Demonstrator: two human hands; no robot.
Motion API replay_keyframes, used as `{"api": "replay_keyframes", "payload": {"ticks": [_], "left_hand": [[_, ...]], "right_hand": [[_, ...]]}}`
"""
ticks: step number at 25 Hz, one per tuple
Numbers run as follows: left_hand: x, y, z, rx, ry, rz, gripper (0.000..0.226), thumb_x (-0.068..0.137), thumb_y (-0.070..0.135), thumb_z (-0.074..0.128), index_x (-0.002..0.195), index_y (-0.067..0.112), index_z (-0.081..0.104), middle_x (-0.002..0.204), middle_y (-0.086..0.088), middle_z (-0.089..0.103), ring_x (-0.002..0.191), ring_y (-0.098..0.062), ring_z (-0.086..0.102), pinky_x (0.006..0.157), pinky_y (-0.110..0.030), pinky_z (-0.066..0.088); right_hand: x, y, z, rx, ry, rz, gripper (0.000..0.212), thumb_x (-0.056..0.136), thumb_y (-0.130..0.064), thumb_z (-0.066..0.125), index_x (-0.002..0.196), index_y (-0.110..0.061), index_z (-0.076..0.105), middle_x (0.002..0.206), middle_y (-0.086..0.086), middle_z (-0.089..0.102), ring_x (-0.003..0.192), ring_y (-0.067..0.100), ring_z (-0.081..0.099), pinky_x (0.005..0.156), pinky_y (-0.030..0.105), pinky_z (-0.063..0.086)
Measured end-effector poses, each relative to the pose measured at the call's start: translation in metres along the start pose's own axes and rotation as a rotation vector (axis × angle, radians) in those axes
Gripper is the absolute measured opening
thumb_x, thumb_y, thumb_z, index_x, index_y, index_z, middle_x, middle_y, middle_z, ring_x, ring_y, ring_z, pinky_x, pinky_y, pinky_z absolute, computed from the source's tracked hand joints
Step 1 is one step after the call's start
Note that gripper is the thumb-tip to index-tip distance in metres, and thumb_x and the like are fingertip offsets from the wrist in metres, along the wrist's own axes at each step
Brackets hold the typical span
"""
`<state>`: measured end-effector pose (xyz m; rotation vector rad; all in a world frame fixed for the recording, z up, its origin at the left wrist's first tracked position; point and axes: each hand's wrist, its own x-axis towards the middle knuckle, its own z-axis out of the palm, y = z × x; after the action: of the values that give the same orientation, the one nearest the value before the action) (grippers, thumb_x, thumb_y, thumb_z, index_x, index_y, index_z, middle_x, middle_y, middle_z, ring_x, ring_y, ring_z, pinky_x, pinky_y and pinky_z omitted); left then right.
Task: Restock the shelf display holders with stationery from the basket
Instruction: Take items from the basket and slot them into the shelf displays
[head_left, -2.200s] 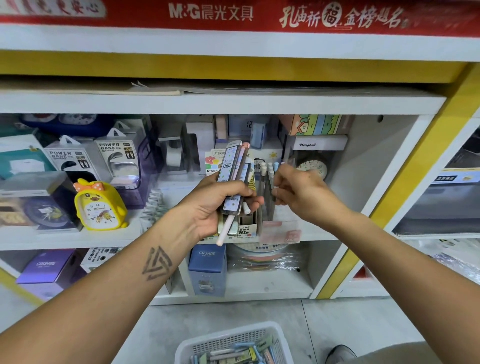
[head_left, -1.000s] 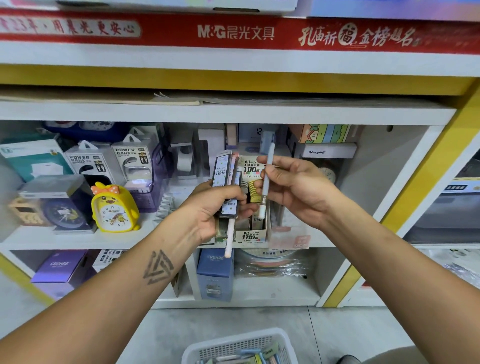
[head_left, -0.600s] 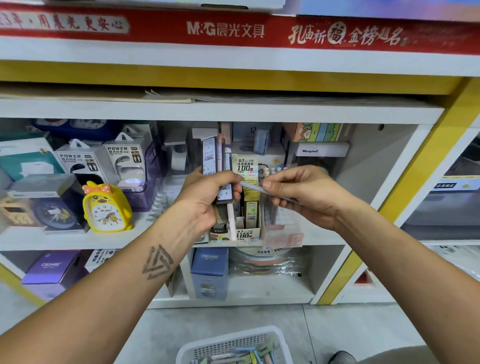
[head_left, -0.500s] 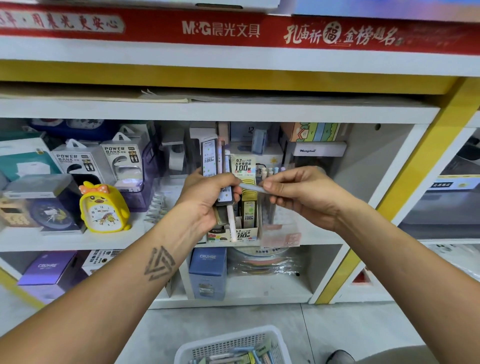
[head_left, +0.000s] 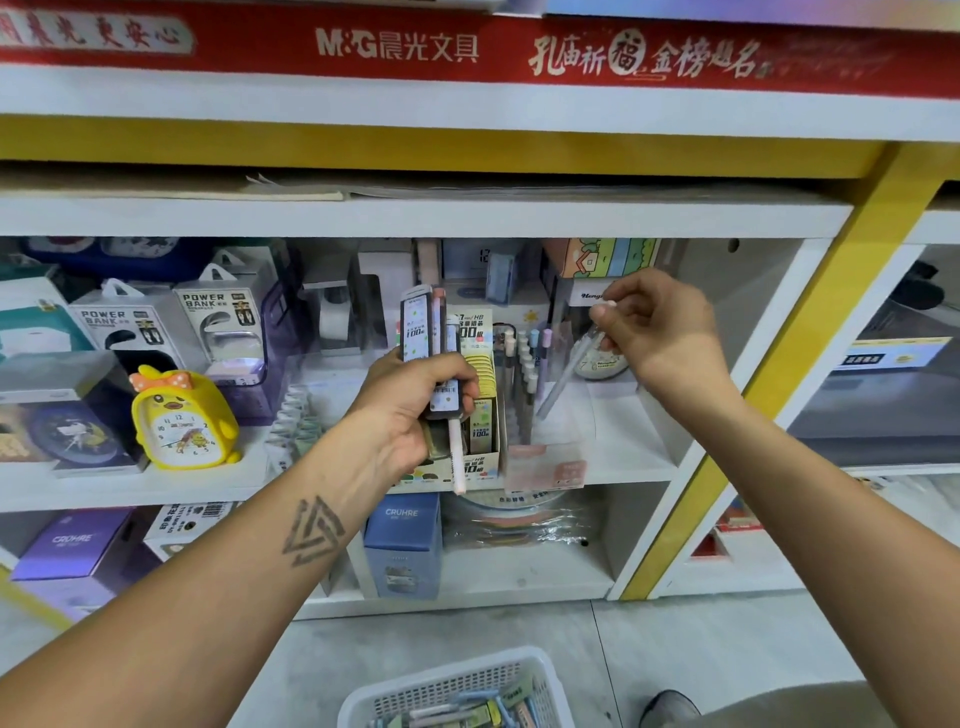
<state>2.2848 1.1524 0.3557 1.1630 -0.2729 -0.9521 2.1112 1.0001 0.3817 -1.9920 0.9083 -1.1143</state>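
My left hand (head_left: 410, 410) grips a bundle of stationery (head_left: 431, 358): flat lead-refill packs and a white-pink pen, held upright in front of the shelf. My right hand (head_left: 660, 332) pinches the top of a pale lilac pen (head_left: 563, 376), tilted with its tip inside the clear display holder (head_left: 550, 457). Several pens (head_left: 524, 374) stand at the holder's left side. A cardboard display box of lead refills (head_left: 483, 415) stands just left of it. The white basket (head_left: 452, 691) with more stationery sits on the floor below.
On the shelf to the left stand a yellow duck alarm clock (head_left: 179, 421) and power bank boxes (head_left: 223, 322). Blue and purple boxes (head_left: 402, 545) fill the lower shelf. A yellow post (head_left: 779, 374) borders the bay on the right. A shoe (head_left: 670, 709) shows beside the basket.
My right hand moved up and right and turned the lilac pen from lying across to tip-down, lowering it into the clear holder. My left hand kept its bundle, dropping slightly.
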Motion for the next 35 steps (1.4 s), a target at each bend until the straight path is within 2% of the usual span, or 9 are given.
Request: {"api": "replay_keyframes", "payload": {"ticks": [2,5,13,18,26,29,32,34,35], "left_hand": [[0.0,0.0,-0.002,0.002,-0.009,-0.007,0.028,0.074,-0.015,0.067,0.099,-0.003,0.065,0.067,-0.019,0.063,0.048,-0.022,0.059,0.046,-0.025,0.05],[0.001,0.001,-0.004,-0.005,-0.022,-0.013,0.031,0.074,-0.016,0.066,0.103,-0.003,0.065,0.07,-0.02,0.063,0.05,-0.022,0.059,0.047,-0.026,0.05],[-0.001,0.0,-0.006,0.013,-0.044,-0.019,0.03,0.074,-0.016,0.065,0.1,-0.003,0.064,0.068,-0.019,0.062,0.049,-0.022,0.058,0.046,-0.025,0.05],[-0.003,-0.001,-0.004,0.021,-0.048,-0.008,0.029,0.074,-0.017,0.065,0.1,-0.004,0.063,0.065,-0.018,0.062,0.048,-0.022,0.058,0.046,-0.025,0.049],[-0.003,0.0,-0.005,0.033,-0.056,0.002,0.031,0.075,-0.016,0.065,0.103,-0.004,0.061,0.065,-0.018,0.061,0.048,-0.022,0.058,0.046,-0.025,0.049],[-0.003,0.0,-0.004,0.03,-0.064,-0.005,0.025,0.074,-0.016,0.065,0.095,-0.002,0.063,0.063,-0.018,0.062,0.048,-0.022,0.058,0.046,-0.025,0.049],[-0.005,0.001,-0.004,0.003,-0.069,-0.019,0.02,0.075,-0.014,0.066,0.088,0.0,0.063,0.062,-0.017,0.062,0.048,-0.022,0.058,0.046,-0.025,0.05],[-0.005,0.003,-0.004,-0.03,-0.05,-0.012,0.017,0.076,-0.013,0.066,0.088,-0.002,0.064,0.062,-0.018,0.063,0.049,-0.022,0.058,0.047,-0.025,0.051],[-0.005,0.004,-0.004,-0.054,-0.038,-0.005,0.016,0.076,-0.012,0.066,0.089,-0.003,0.064,0.063,-0.018,0.064,0.05,-0.022,0.058,0.048,-0.026,0.051]], "right_hand": [[-0.004,0.001,0.007,-0.086,-0.077,-0.063,0.011,0.091,-0.012,0.072,0.092,-0.019,0.064,0.077,0.008,0.066,0.064,0.021,0.068,0.063,0.031,0.056],[-0.011,0.002,0.017,-0.154,-0.164,-0.124,0.012,0.091,-0.014,0.072,0.091,-0.022,0.063,0.075,0.0,0.068,0.062,0.009,0.067,0.066,0.026,0.059],[-0.025,0.004,0.023,-0.196,-0.293,-0.2,0.012,0.091,-0.011,0.071,0.093,-0.014,0.06,0.077,0.001,0.068,0.07,0.011,0.068,0.074,0.041,0.061],[-0.029,0.005,0.024,-0.237,-0.334,-0.267,0.013,0.091,-0.014,0.072,0.089,-0.017,0.059,0.075,-0.004,0.07,0.07,0.005,0.069,0.073,0.041,0.061],[-0.028,0.007,0.022,-0.297,-0.401,-0.345,0.013,0.089,-0.015,0.074,0.082,-0.015,0.063,0.07,-0.004,0.071,0.069,0.006,0.069,0.07,0.04,0.059],[-0.03,0.008,0.022,-0.374,-0.444,-0.361,0.007,0.091,-0.018,0.073,0.086,-0.012,0.072,0.078,-0.003,0.073,0.075,0.012,0.068,0.073,0.04,0.057],[-0.031,0.001,0.024,-0.531,-0.394,-0.448,0.015,0.094,-0.025,0.068,0.097,-0.014,0.078,0.092,-0.002,0.069,0.086,0.02,0.064,0.075,0.039,0.053],[-0.034,-0.011,0.028,-0.423,-0.358,-0.394,0.016,0.094,-0.032,0.068,0.1,-0.019,0.074,0.086,-0.006,0.066,0.076,0.015,0.062,0.067,0.035,0.05],[-0.037,-0.019,0.031,-0.242,-0.42,-0.254,0.018,0.091,-0.034,0.07,0.101,-0.02,0.069,0.08,-0.004,0.069,0.068,0.015,0.063,0.061,0.032,0.049]]}}
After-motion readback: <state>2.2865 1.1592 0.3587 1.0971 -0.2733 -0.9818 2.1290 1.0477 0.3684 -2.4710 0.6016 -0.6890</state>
